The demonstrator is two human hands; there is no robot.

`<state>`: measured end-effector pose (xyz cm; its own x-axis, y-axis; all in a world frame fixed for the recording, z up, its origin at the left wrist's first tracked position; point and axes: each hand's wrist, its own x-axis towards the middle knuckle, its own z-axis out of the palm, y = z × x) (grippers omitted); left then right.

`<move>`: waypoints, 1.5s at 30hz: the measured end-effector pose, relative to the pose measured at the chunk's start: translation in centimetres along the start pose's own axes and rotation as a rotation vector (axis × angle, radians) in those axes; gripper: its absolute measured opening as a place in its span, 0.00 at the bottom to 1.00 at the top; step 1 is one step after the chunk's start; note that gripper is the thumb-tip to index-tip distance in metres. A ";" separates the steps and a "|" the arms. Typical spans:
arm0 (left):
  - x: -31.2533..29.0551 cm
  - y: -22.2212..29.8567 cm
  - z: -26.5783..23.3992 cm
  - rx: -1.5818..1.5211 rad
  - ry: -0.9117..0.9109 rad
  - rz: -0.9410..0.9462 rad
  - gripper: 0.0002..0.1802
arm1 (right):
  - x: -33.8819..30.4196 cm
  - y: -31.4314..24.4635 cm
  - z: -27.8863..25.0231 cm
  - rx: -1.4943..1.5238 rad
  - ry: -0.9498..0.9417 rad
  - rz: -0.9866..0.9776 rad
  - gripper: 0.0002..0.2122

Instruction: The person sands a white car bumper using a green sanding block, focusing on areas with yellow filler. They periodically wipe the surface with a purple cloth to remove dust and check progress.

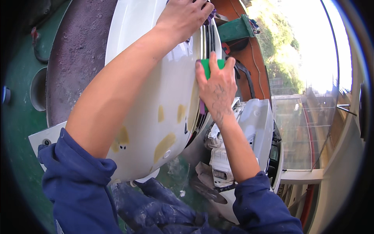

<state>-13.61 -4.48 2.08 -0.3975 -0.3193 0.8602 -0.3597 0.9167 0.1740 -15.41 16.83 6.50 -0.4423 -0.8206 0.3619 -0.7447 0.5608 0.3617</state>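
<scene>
In front of me stands a white car body panel (171, 85) with several yellowish filler patches (165, 146) on its surface. My right hand (220, 87) is closed over a green sanding block (206, 67) at the panel's right edge, where dark trim strips run. A purple strip (201, 107) shows below that hand. Farther up, my left hand (185, 17) lies over the same edge with its fingers curled on a crumpled purple cloth (211, 16). Part of this cloth is hidden under the fingers.
On the left is a mottled purple-brown surface (78, 46) above a green floor (19, 136). White car parts (222, 163) stand to the lower right. A green box-like object (235, 29) sits against an orange surface (249, 54) beyond the panel. Glass panes (300, 132) are farther right.
</scene>
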 end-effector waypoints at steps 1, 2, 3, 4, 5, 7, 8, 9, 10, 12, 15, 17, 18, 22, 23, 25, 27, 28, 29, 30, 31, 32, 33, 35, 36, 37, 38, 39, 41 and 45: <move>0.4 0.2 -0.1 -0.023 -0.018 -0.006 0.15 | 2.9 0.2 -0.1 0.003 -0.005 0.002 0.22; 1.1 0.9 -0.2 -0.061 -0.028 -0.017 0.15 | 5.2 1.5 -0.4 -0.038 -0.020 0.005 0.20; 1.0 1.0 -0.3 -0.061 -0.025 0.000 0.16 | 4.8 2.1 -0.1 -0.038 -0.003 -0.012 0.21; 0.7 1.2 -0.3 -0.064 -0.040 -0.009 0.17 | 4.3 2.4 0.0 -0.041 0.018 -0.025 0.22; 0.4 0.8 -0.3 -0.058 -0.051 -0.020 0.17 | 2.1 2.5 0.1 0.038 0.039 -0.030 0.25; -0.1 -0.1 0.3 0.000 -0.034 -0.017 0.21 | -4.2 3.5 0.1 0.255 0.141 -0.062 0.31; -0.3 -0.3 0.3 0.016 -0.096 0.007 0.23 | -7.2 4.4 -0.2 0.375 0.212 -0.083 0.35; -0.6 -0.3 1.1 0.091 -0.074 0.014 0.29 | -9.3 5.1 -1.9 0.417 0.222 -0.070 0.39; -0.8 -0.4 1.6 0.167 -0.057 0.030 0.35 | -10.7 5.7 -3.1 0.505 0.288 -0.086 0.42; 0.0 -0.1 1.2 0.157 -0.162 0.012 0.37 | -13.8 7.2 -5.9 0.577 0.251 0.018 0.47; 1.2 0.7 0.1 0.145 -0.359 0.041 0.37 | -17.9 7.9 -7.0 0.814 0.146 0.182 0.47; 1.9 0.6 -0.4 0.186 -0.417 0.115 0.33 | -20.7 7.7 -6.7 0.939 0.048 0.250 0.44; 1.7 0.4 -0.7 0.202 -0.392 0.154 0.32 | -21.8 7.4 -6.2 1.012 0.001 0.280 0.43; -1.0 4.3 -1.9 0.047 -0.348 0.259 0.27 | -28.1 8.8 -6.5 1.000 -0.228 0.328 0.39; -2.4 5.4 -3.3 -0.016 -0.335 0.292 0.25 | -29.7 8.8 -6.2 1.018 -0.261 0.367 0.38; -5.8 8.3 -6.8 -0.096 -0.340 0.332 0.17 | -32.3 8.5 -5.9 1.094 -0.316 0.462 0.35; -8.9 10.4 -9.7 -0.065 -0.352 0.345 0.10 | -35.1 7.7 -5.0 1.206 -0.358 0.577 0.33; -10.4 11.1 -11.1 -0.041 -0.377 0.357 0.09 | -36.3 7.4 -4.4 1.242 -0.384 0.619 0.32; -12.2 11.9 -12.0 -0.056 -0.389 0.402 0.10 | -37.2 7.6 -4.4 1.256 -0.426 0.652 0.31; -13.2 11.9 -12.7 -0.065 -0.407 0.449 0.10 | -38.1 7.4 -4.4 1.282 -0.476 0.675 0.30; -12.8 11.8 -12.8 -0.077 -0.397 0.434 0.11 | -39.0 7.6 -4.9 1.301 -0.532 0.705 0.29; -12.5 11.5 -12.9 -0.090 -0.388 0.420 0.11 | -39.5 7.9 -5.4 1.341 -0.584 0.723 0.29; -12.0 11.1 -12.7 -0.107 -0.380 0.405 0.12 | -40.0 8.1 -5.8 1.379 -0.633 0.746 0.29; -9.2 8.3 -8.9 -0.075 -0.331 0.317 0.17 | -41.4 8.1 -6.5 1.520 -0.688 0.768 0.31; -6.4 6.9 -7.0 -0.011 -0.323 0.271 0.22 | -42.1 8.2 -6.7 1.646 -0.678 0.897 0.31; -3.5 5.0 -5.4 0.041 -0.340 0.231 0.21 | -43.1 7.8 -6.6 1.778 -0.670 1.027 0.32; -1.0 2.9 -4.3 0.107 -0.374 0.166 0.27 | -43.4 7.4 -6.6 1.838 -0.677 1.079 0.33; 1.0 0.9 -3.3 0.125 -0.445 0.060 0.35 | -43.7 7.0 -6.6 1.897 -0.682 1.133 0.33; 2.4 1.0 -2.1 0.145 -0.456 -0.039 0.40 | -44.7 7.3 -6.8 1.923 -0.667 1.207 0.34; -4.3 7.5 -3.3 0.117 -0.561 -0.050 0.43 | -45.2 8.9 -6.1 1.897 -0.664 1.257 0.33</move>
<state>-11.84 4.57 1.24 -0.7531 -0.4690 0.4613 -0.4675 0.8749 0.1263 0.99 59.53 -1.40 -0.6193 -0.4238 -0.6609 0.6160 0.2596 -0.7437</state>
